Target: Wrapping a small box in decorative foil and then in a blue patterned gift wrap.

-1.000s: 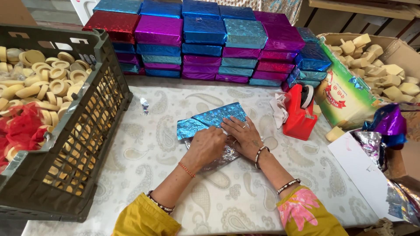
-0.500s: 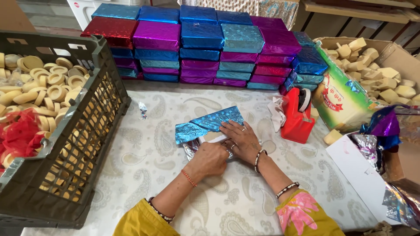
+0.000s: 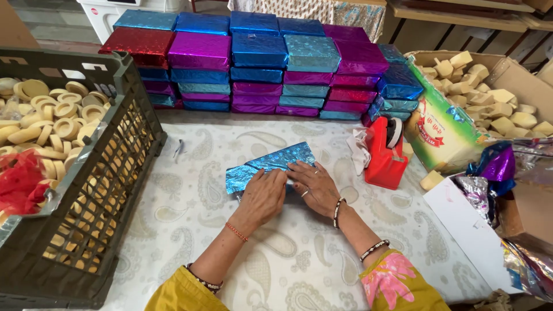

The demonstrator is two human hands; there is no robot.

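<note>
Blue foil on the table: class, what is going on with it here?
A person presses both hands, left hand and right hand, onto a packet in blue foil lying on the patterned table. Behind it stand stacks of foil-wrapped boxes; a red tape dispenser sits to the right, and a crate of pale blocks to the left.

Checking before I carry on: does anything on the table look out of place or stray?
Mostly tidy. One pale soap block lies loose on the tablecloth beside the red tape dispenser, outside its cardboard box. Both hands press the blue foil-wrapped package.
</note>
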